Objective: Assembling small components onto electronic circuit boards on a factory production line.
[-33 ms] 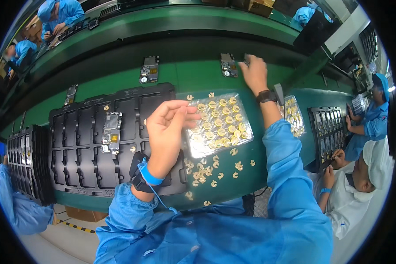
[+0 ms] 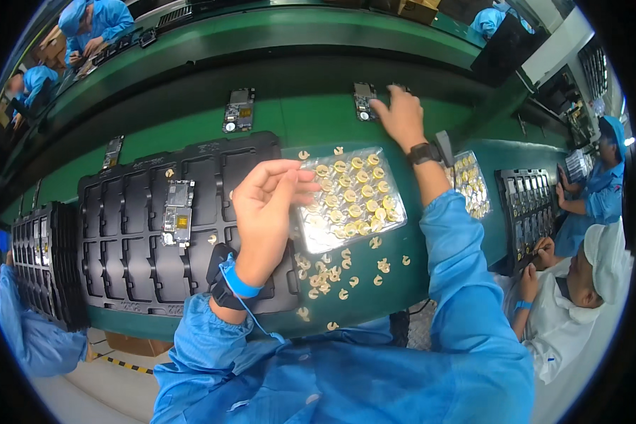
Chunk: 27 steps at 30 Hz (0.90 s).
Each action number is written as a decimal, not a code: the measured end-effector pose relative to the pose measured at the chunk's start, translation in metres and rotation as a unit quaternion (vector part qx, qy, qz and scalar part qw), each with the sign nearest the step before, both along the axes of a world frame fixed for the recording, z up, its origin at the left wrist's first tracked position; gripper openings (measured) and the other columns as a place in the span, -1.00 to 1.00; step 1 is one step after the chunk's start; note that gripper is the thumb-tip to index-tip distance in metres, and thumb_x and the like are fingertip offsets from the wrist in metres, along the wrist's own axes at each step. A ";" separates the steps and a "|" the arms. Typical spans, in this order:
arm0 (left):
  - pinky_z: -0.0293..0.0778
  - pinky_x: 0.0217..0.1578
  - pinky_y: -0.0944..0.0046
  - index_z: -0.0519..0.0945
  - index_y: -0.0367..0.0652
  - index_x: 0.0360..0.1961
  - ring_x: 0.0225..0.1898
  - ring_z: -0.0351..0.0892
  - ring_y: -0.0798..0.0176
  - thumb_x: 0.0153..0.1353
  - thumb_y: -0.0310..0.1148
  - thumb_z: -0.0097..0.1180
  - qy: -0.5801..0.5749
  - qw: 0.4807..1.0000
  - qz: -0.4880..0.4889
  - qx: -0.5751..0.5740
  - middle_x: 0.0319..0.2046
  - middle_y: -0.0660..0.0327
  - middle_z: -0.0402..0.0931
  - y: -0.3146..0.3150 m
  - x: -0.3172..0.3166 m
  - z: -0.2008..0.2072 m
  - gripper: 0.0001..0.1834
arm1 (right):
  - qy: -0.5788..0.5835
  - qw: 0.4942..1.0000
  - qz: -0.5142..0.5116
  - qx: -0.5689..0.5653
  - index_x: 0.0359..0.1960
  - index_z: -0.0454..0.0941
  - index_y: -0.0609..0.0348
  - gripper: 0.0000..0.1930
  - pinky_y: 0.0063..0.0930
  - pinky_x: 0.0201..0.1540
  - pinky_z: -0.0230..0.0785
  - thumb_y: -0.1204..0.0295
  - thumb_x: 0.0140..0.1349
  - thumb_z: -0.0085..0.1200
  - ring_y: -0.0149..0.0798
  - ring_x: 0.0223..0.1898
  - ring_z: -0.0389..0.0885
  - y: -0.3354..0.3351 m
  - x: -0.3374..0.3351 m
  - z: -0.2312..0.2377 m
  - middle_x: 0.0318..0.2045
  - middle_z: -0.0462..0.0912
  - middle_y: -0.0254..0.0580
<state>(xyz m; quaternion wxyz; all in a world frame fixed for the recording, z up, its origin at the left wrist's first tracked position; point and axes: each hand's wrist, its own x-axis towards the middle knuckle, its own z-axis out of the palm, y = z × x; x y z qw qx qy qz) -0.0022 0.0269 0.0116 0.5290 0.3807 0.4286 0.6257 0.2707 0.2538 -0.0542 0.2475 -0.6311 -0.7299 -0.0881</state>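
My left hand (image 2: 267,194) is held over the left edge of a clear plastic tray (image 2: 318,244). Its thumb is drawn against bent fingers; anything pinched there is too small or hidden to make out. The tray holds rows of round yellow-rimmed pieces (image 2: 355,210). Farther off, my right hand (image 2: 404,120) reaches over the green surface, thumb spread from the fingers. A circuit board (image 2: 365,101) lies just left of that thumb. Another dark board (image 2: 400,87) shows partly behind the fingers. A circuit board (image 2: 178,212) rests on the black compartment tray (image 2: 127,265) to my left.
Loose small cream pieces (image 2: 323,277) lie scattered in front of the clear tray. A second clear tray (image 2: 471,185) is beyond my right forearm. Stacked black trays (image 2: 46,265) stand far left. Co-workers sit at the right, with a filled black tray (image 2: 526,215) before them.
My right hand has shifted slightly, its thumb now farther left and closer to the circuit board there. My left hand has barely moved.
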 end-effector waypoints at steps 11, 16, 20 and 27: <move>0.63 -0.24 0.31 0.64 -0.40 0.03 -0.28 0.77 0.23 0.51 -0.47 0.15 0.016 1.000 -0.010 0.001 -0.23 0.05 0.74 0.000 0.007 -0.004 -0.79 | -0.015 0.995 -0.016 -0.102 0.25 0.67 0.08 -0.40 0.08 0.22 0.45 0.03 0.26 0.39 0.20 0.16 0.63 0.005 -0.011 0.011 0.13 0.73 0.02; 0.63 -0.26 0.31 0.64 -0.39 0.02 -0.30 0.76 0.24 0.51 -0.48 0.14 0.011 1.000 -0.010 0.008 -0.23 0.05 0.74 0.001 0.005 -0.004 -0.80 | -0.058 0.991 -0.055 -0.109 0.15 0.70 0.26 -0.18 0.03 0.25 0.40 -0.32 0.23 0.24 0.19 0.23 0.55 -0.003 -0.012 0.017 0.20 0.66 0.04; 0.64 -0.27 0.31 0.64 -0.40 0.02 -0.31 0.76 0.25 0.51 -0.49 0.13 0.001 1.000 -0.008 0.007 -0.24 0.05 0.74 0.000 0.004 -0.005 -0.81 | -0.123 0.970 -0.115 -0.177 0.11 0.74 0.30 -0.04 0.05 0.28 0.36 -0.48 0.20 0.11 0.24 0.26 0.50 -0.004 -0.008 0.024 0.29 0.59 0.12; 0.65 -0.26 0.30 0.64 -0.40 0.03 -0.31 0.75 0.24 0.53 -0.48 0.12 0.001 1.000 -0.020 0.021 -0.24 0.04 0.74 0.000 0.009 -0.006 -0.80 | 0.076 0.994 -0.047 -0.055 -0.27 0.76 0.34 -0.47 -0.07 0.10 0.50 0.01 0.12 0.53 0.14 0.03 0.67 0.023 0.010 0.000 0.11 0.68 0.20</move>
